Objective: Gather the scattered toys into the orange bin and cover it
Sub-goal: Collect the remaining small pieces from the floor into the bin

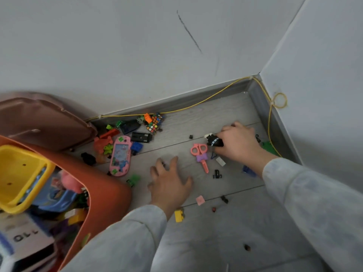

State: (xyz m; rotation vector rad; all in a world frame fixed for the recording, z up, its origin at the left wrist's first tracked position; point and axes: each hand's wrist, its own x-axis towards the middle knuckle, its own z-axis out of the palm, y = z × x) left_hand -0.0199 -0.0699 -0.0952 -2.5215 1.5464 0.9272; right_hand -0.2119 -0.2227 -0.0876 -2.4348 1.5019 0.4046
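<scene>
The orange bin (110, 195) stands at the lower left, open and holding a yellow container (21, 173) and several toys. Its brownish lid (45, 122) leans against the wall behind it. My right hand (238, 142) is closed around a small black-and-white toy (213, 141) just above the floor. My left hand (170, 178) hovers flat over the floor with fingers spread and nothing in it. Pink toy scissors (201, 155) lie between my hands. A pink handheld game (120, 156), a puzzle cube (155, 123) and small blocks are scattered near the bin.
The grey floor (225, 232) ends in a corner where two white walls meet. A yellow cable (196, 104) runs along the skirting. A yellow brick (179, 215), a pink tile (200, 200), a green car (134, 180) and tiny black parts lie near my arms.
</scene>
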